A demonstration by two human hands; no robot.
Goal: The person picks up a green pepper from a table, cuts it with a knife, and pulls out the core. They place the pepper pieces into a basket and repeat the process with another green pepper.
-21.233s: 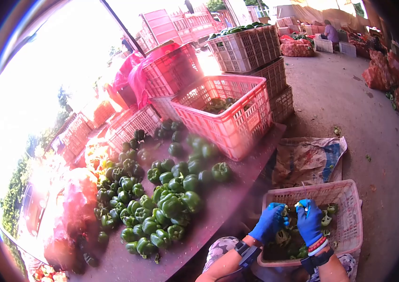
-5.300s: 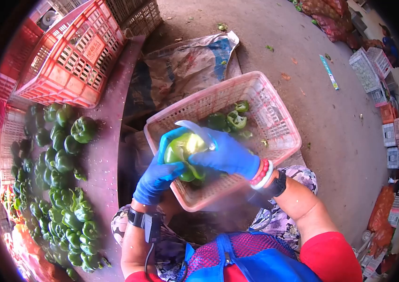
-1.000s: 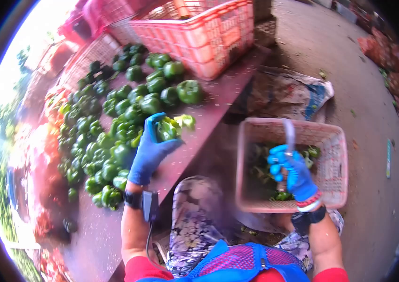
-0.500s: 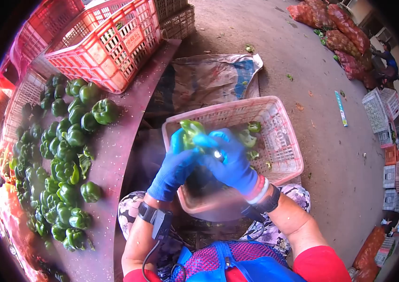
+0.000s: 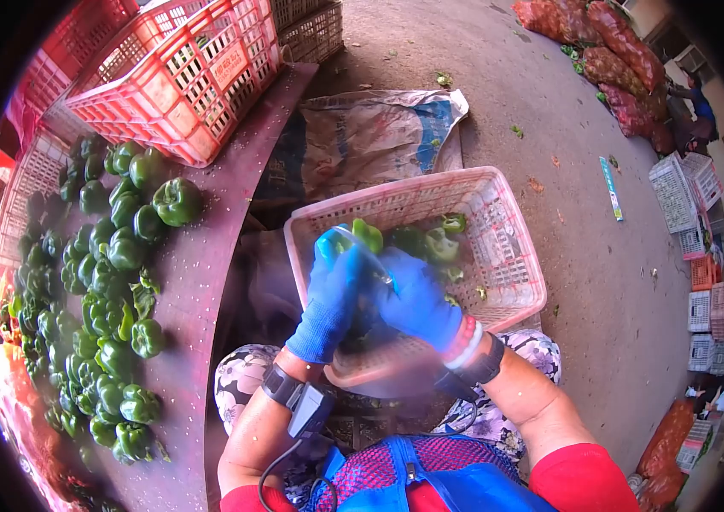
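Both my hands wear blue gloves and are close together over a pink plastic crate (image 5: 511,247). My left hand (image 5: 332,286) is wrapped round a green bell pepper (image 5: 368,235), whose top side shows past the fingers. In my right hand (image 5: 417,299) is a small knife (image 5: 372,256); its thin pale blade lies across the pepper, slightly blurred, and its handle is mostly hidden. Cut green pepper pieces (image 5: 442,245) lie in the crate below, and part of the crate's inside is covered by my hands.
Many whole green bell peppers (image 5: 106,290) are spread over the table (image 5: 195,282) on the left. A red crate (image 5: 183,85) stands at its far end. A worn sack (image 5: 370,141) lies beyond my crate. Filled net sacks (image 5: 626,77) and stacked crates (image 5: 677,196) line the right side.
My right hand has turned, and the blade now shows across the pepper. The pepper sits lower behind my left fingers. The whole view has shifted slightly.
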